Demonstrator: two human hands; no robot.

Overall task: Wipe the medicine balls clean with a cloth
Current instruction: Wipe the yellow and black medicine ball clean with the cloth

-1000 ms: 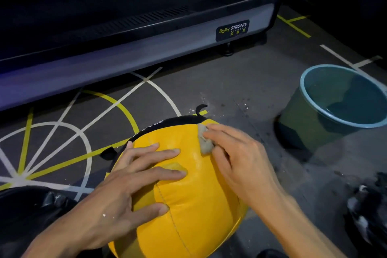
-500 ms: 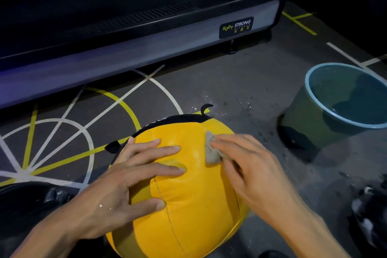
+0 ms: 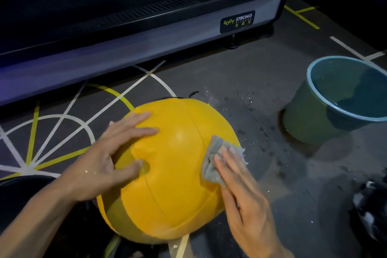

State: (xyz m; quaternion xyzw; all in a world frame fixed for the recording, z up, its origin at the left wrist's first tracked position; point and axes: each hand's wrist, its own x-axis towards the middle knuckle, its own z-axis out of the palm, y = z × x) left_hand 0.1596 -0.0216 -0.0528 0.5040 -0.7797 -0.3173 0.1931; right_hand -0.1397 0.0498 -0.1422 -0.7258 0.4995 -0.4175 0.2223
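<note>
Where the head view looks down at the gym floor (image 3: 261,81), there is one yellow ball (image 3: 173,174), one grey cloth (image 3: 211,159), one bucket (image 3: 310,123) and two bare hands. The ball sits on the floor in the lower middle of the view, between the two forearms, with a thin seam curving across its top and a paler yellow band near its bottom.

The left hand (image 3: 109,159) lies on the ball's upper left side. Its fingers are spread and nearly straight, their tips reaching toward the top of the ball, and the thumb presses a dent into the skin beside the seam. It presses on the ball without curling round anything.

The right hand (image 3: 245,192) lies on the ball's right side. Its fingers are straight and held close together, flat on the cloth, pushing it against the ball. The crumpled cloth sticks out beyond the fingertips (image 3: 222,157) toward the top and left, and touches the ball just right of the seam.

The bucket stands on the floor to the right, well apart from the ball; it is green outside with a light blue rim, and water shows inside. Small pale specks and dark damp spots lie on the floor between ball and bucket. White and yellow painted lines cross the floor to the left. Behind the ball runs the long base of one exercise machine (image 3: 146,35), with a label reading BODY STRONG. A dark, black-and-white object at the right edge cannot be made out.
</note>
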